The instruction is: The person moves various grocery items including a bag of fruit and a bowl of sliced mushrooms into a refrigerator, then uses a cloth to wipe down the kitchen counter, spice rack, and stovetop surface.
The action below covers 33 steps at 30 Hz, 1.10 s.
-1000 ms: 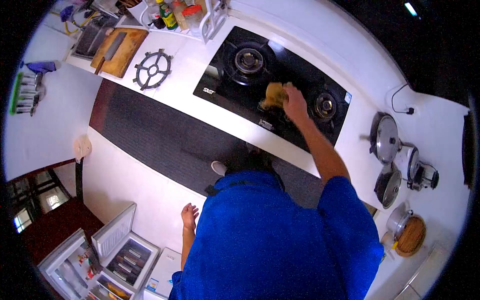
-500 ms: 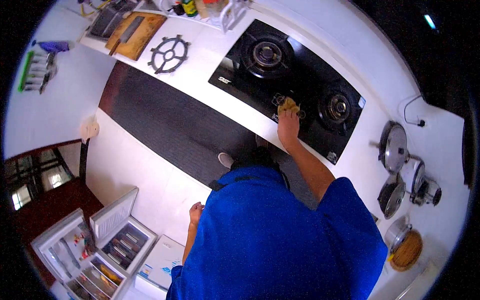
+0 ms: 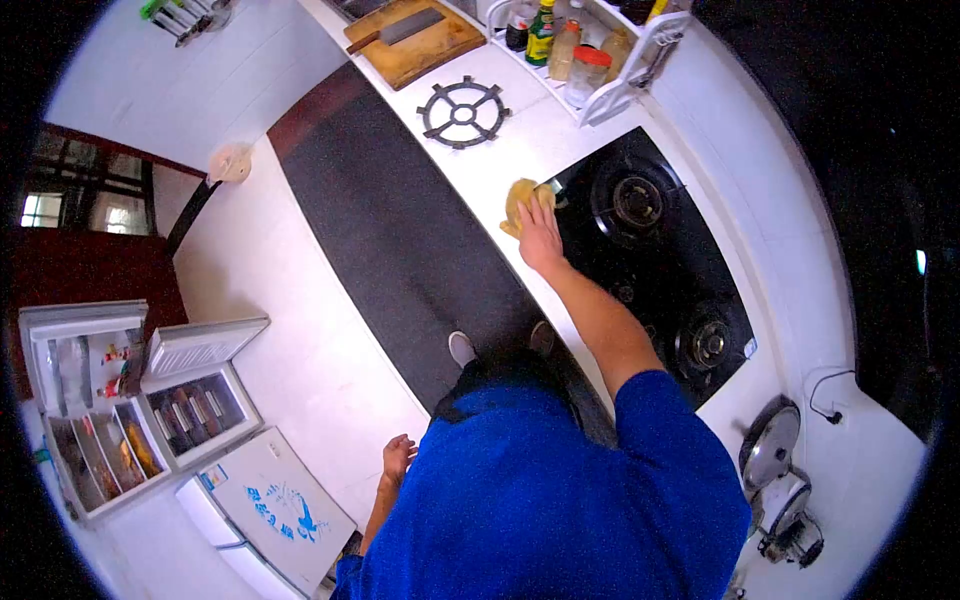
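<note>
My right hand [image 3: 541,240] lies over a yellowish cloth [image 3: 522,200], its fingers pressing it at the front left corner of the black gas stove [image 3: 640,270], where the glass meets the white counter. The far burner [image 3: 637,202] is to the right of the hand, and the near burner [image 3: 708,342] lies beyond my forearm. A black pan support [image 3: 463,113] rests flat on the counter, apart from the cloth. My left hand [image 3: 398,457] hangs by my side, holding nothing I can see, its fingers loosely bent and somewhat apart.
A cleaver [image 3: 412,27] lies on a wooden cutting board [image 3: 425,50]. Beside the stove stands a white rack [image 3: 605,100] with bottles and jars. Lidded pans [image 3: 770,450] are at the lower right. Behind me on the left is an open refrigerator [image 3: 150,400].
My right hand has moved with the cloth from the stove's front middle to its left corner. The view has turned and shifted, bringing the rack more fully into sight.
</note>
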Available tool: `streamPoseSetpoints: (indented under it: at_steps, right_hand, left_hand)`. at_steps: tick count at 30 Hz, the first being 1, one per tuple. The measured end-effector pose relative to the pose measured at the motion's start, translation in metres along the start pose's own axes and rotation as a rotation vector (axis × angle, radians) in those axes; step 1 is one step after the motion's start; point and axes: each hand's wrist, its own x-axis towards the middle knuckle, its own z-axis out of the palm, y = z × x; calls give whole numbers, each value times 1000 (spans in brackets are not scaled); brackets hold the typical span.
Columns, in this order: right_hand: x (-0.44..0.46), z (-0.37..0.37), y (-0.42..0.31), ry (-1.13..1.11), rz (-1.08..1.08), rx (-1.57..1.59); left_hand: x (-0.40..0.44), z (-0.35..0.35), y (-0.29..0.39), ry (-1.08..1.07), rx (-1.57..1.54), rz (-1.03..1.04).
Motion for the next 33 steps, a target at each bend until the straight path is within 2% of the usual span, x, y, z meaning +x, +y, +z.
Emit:
streamPoseSetpoints:
  at_steps: [3, 5, 7, 9, 10, 11, 13, 14, 15, 17, 20, 21, 23, 24, 25, 26, 28, 29, 31, 33]
  right_hand:
    - [32, 1, -21, -60, 5, -104]
    - [9, 7, -21, -22, -28, -130]
    - [-18, 5, -11, 34, -65, -181]
    - [-89, -11, -1, -2, -68, -221]
    - [-119, -23, 1, -24, -37, -214]
    - [-148, -36, 4, -40, -6, -206]
    - [-213, -34, 23, -107, 101, -256]
    - [-245, -32, 32, -119, 121, -303]
    - [-275, -32, 39, -133, 141, -348]
    - [-328, -43, 43, -285, 320, -283]
    - [-386, -47, 49, -258, 340, -438]
    - [-380, -43, 47, -253, 342, -440]
    - [-350, -29, 48, -23, 253, -415]
    - [-317, -22, 42, -65, 321, -257]
    - [-273, -32, 26, 1, 192, -292]
    - [-232, -39, 14, 68, 65, -324]
    - [-167, -25, 9, 38, 47, -198]
    - [-141, -16, 10, 120, 4, -154]
    - [-96, -4, 10, 192, -81, -107]
    - [-54, 12, 9, 128, -78, -64]
  left_hand:
    - [-12, -9, -27, -64, -88, 27]
    - [-18, -16, -40, -43, -10, -17]
    - [-17, -18, -46, -39, 337, 253]
    - [-20, -22, -28, -167, 370, 136]
    - [-16, -23, -15, -261, 615, 372]
    - [-1, -29, -22, -243, 253, 67]
    - [62, -59, -46, -409, 129, -51]
    - [62, -57, -22, -327, 216, 15]
    - [72, -58, -6, -263, 165, -21]
    - [84, -55, 35, -154, 129, -67]
    - [96, -54, 83, -193, 101, 104]
    - [97, -54, 94, -195, 66, 145]
    - [90, -52, 104, -187, 61, 159]
    - [87, -53, 108, -178, 60, 174]
    - [89, -58, 98, -215, 36, 188]
    - [93, -62, 84, -204, 37, 144]
    - [79, -67, 67, -165, 61, 68]
    - [66, -67, 59, -138, 83, 35]
    - [55, -81, 34, -218, 63, -35]
    - [24, -75, 28, -151, 501, 73]
